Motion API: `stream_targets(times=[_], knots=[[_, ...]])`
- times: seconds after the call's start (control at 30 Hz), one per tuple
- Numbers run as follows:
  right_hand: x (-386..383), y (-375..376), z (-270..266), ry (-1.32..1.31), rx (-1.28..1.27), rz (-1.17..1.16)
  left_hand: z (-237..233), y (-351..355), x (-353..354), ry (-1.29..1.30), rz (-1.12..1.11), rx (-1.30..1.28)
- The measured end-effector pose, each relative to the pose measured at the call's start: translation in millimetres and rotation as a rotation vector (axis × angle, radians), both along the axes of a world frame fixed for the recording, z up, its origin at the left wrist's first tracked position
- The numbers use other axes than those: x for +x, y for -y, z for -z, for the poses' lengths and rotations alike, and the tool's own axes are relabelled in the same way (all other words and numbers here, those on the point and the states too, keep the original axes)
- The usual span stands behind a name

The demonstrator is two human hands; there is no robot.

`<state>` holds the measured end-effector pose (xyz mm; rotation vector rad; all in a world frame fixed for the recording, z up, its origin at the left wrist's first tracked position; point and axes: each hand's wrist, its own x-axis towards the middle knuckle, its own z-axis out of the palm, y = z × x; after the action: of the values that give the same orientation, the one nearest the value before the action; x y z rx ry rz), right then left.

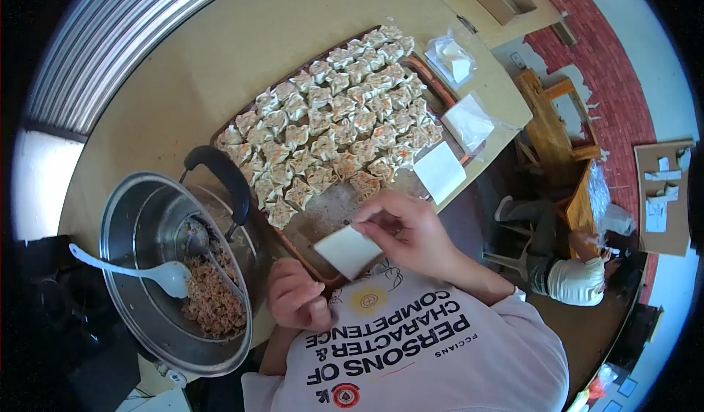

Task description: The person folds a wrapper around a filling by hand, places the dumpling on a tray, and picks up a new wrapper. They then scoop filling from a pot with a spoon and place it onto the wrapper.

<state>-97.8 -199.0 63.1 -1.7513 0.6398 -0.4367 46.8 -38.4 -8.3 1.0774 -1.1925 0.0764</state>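
A square white wrapper [347, 252] is pinched at its upper corner by my right hand [407, 229], over the tray's near edge. My left hand [295, 295] is beside the wrapper's lower left, fingers curled; whether anything is between them is too small to tell. Rows of filled dumplings [330, 119] cover most of the tray [290, 247]. A stack of white wrappers [440, 171] lies at the tray's right corner. Left of my hands, a steel pot [139, 295] holds minced filling [213, 302], a white ladle [165, 276] and a metal spoon.
The pot's black handle [229, 185] stands up near the tray's left side. More wrappers in plastic [469, 122] lie at the table's [183, 67] right edge, with another pack [451, 59] behind. A seated person [565, 280] is farther right, beside wooden furniture [557, 126].
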Motion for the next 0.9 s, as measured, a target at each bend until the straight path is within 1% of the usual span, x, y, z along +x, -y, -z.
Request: stream_targets(times=[0.03,0.07,0.1,0.17,0.3,0.37,0.5,0.57,0.7,0.77,0.9], knots=[[5,0,8,-0.067,-0.005,0.002,0,1,-1,-0.020,-0.017,0.024],[8,1,17,-0.062,-0.088,-0.008,-5,2,-3,-0.023,-0.041,0.069],[10,1,19,-0.060,-0.088,-0.021,-4,-1,-4,-0.022,-0.054,0.069],[12,1,21,-0.086,-0.207,0.011,2,-5,-4,0.007,-0.078,0.119],[12,4,19,-0.094,-0.280,-0.002,-2,-11,-4,0.032,-0.079,0.171],[11,4,15,-0.196,-0.392,-0.052,0,-15,-5,0.046,-0.116,0.242],[15,5,25,-0.127,-0.376,-0.061,3,-20,-7,0.004,-0.129,0.279],[19,5,28,-0.053,-0.416,-0.049,3,-20,-8,0.013,-0.179,0.323],[21,5,31,-0.036,-0.397,-0.053,8,-14,-5,0.067,-0.171,0.289],[21,5,32,0.002,-0.494,-0.079,6,-11,-4,0.123,-0.198,0.302],[20,1,33,-0.015,-0.505,-0.063,3,-10,-5,0.118,-0.186,0.320]])
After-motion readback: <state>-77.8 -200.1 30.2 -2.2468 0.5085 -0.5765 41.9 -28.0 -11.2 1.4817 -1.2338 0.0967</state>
